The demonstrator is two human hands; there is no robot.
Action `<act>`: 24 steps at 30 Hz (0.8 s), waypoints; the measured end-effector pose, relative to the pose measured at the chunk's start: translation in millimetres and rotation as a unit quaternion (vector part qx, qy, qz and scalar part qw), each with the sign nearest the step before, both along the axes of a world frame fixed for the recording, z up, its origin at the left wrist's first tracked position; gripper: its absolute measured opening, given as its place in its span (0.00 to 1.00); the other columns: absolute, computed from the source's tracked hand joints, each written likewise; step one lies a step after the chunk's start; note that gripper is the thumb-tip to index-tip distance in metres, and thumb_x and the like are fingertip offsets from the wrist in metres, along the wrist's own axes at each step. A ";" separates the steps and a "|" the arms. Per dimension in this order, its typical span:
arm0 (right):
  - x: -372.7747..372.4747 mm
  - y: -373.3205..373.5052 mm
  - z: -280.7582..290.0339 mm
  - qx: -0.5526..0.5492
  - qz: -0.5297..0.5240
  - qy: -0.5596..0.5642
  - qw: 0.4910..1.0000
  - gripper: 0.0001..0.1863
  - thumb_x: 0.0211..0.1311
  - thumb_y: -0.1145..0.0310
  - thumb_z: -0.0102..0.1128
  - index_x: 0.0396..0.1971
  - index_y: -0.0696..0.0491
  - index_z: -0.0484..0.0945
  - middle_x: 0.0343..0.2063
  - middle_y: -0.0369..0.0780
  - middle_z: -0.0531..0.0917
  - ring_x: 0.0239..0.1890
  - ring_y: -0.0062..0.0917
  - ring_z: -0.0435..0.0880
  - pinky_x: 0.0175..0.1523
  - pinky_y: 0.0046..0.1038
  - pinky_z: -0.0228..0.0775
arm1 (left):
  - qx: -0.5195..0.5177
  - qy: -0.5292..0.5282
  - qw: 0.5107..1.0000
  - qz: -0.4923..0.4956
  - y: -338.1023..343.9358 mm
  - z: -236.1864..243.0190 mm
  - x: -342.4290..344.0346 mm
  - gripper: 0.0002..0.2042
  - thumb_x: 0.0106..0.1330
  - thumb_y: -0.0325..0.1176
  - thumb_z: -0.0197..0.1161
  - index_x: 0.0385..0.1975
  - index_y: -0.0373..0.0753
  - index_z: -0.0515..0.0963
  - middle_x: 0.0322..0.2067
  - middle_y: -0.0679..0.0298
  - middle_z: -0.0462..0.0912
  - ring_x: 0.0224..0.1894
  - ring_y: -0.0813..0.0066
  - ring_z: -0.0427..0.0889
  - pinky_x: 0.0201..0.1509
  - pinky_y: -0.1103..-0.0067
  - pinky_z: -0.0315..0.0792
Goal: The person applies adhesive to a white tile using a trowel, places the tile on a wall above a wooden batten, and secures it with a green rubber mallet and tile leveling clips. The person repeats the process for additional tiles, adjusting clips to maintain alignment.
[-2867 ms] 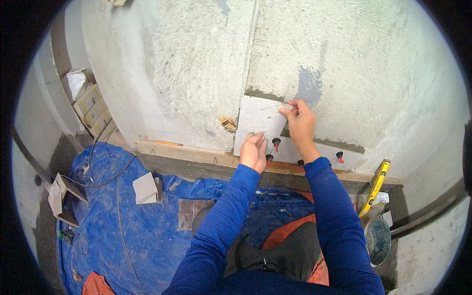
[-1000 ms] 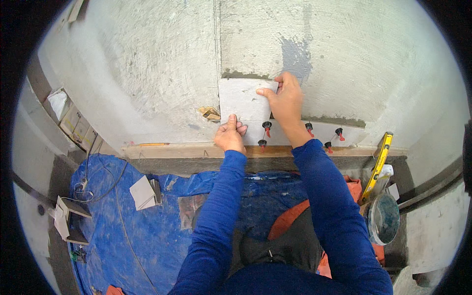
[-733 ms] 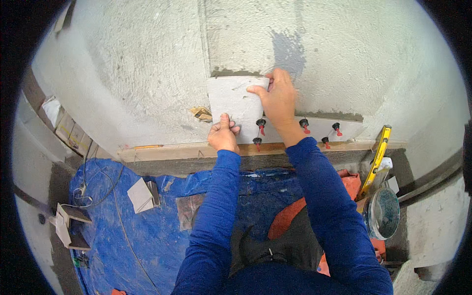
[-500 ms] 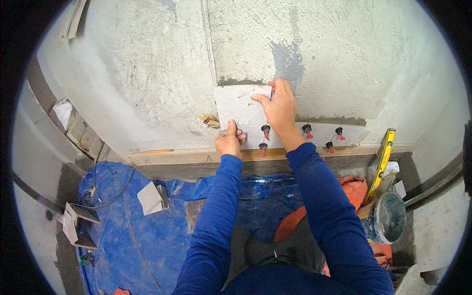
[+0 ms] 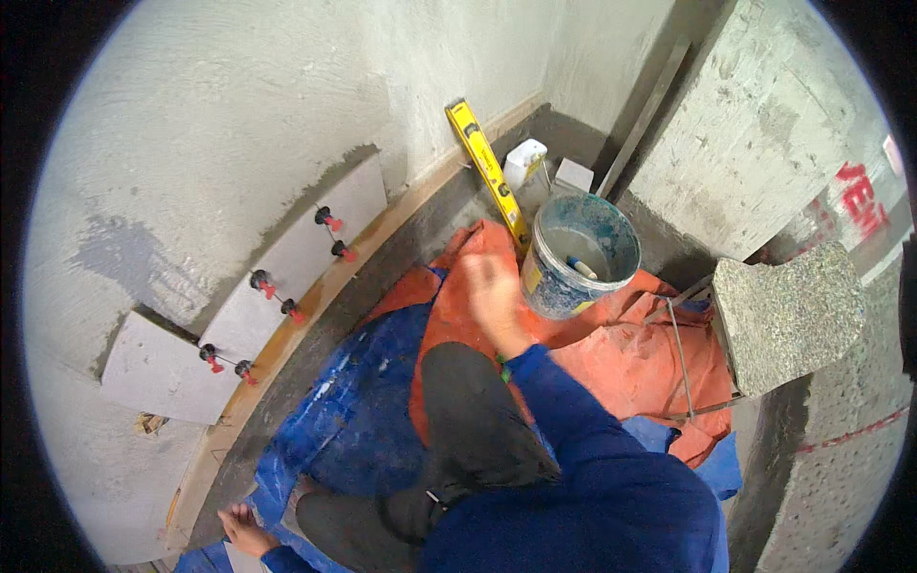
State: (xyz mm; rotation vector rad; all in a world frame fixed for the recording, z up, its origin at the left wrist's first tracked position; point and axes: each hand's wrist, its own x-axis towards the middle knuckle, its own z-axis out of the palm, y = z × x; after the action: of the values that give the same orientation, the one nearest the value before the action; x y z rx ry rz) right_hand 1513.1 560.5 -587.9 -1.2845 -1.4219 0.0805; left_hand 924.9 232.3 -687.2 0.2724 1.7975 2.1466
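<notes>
My right hand (image 5: 492,291) is over the orange sheet (image 5: 444,329), just left of the bucket (image 5: 537,277); motion smears its fingers. My left hand (image 5: 246,533) hangs low at the lower left, fingers loosely bent and partly apart, with nothing seen in them. Close below it, part of a pale tile (image 5: 239,559) shows. On the wall, a light grey tile (image 5: 162,372) stands at the left end of a tile row (image 5: 301,244). Red-and-black levelling clips (image 5: 263,284) sit along the joints. No hand touches these tiles.
A wooden strip (image 5: 420,199) runs under the tiles. A yellow spirit level (image 5: 487,167) leans by a white plastic container (image 5: 524,162). A handled tool (image 5: 581,268) is inside the bucket. A speckled-top stool (image 5: 788,315) stands right; a blue tarp (image 5: 330,415) covers the floor.
Both hands have left the wall tile, which stays in place. My right hand has moved right toward the bucket, my left hand down. The view has swung right.
</notes>
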 end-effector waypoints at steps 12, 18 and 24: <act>448.0 120.2 -155.9 -0.430 0.061 -0.497 0.751 0.28 0.72 0.50 0.55 0.64 0.49 0.76 0.57 0.54 0.82 0.57 0.54 0.81 0.61 0.45 0.73 | -0.202 0.013 0.923 0.328 -227.2 -21.8 46.7 0.14 0.67 0.39 0.72 0.31 0.39 0.75 0.25 0.66 0.77 0.21 0.75 0.72 0.22 0.74 0.70; 490.9 104.0 -209.9 -0.597 0.112 -0.023 0.794 0.25 0.76 0.55 0.48 0.57 0.58 0.81 0.55 0.58 0.82 0.62 0.49 0.79 0.62 0.43 0.72 | -0.240 0.017 0.936 0.256 -185.1 55.9 97.9 0.26 0.70 0.47 0.70 0.59 0.38 0.71 0.49 0.55 0.80 0.43 0.63 0.86 0.40 0.72 0.81; 533.2 152.9 -230.0 -0.523 -0.147 -0.430 0.721 0.24 0.72 0.57 0.56 0.56 0.62 0.79 0.51 0.58 0.84 0.56 0.51 0.84 0.58 0.47 0.75 | -0.185 0.032 0.971 0.146 -123.0 75.8 120.6 0.26 0.77 0.51 0.57 0.65 0.38 0.71 0.60 0.53 0.79 0.56 0.58 0.83 0.54 0.64 0.80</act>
State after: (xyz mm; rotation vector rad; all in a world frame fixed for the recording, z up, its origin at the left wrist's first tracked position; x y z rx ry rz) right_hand 2046.3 713.4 -817.9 -2.7414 -2.0089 0.0749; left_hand 1045.5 109.3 -611.5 -0.0178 2.3518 1.9392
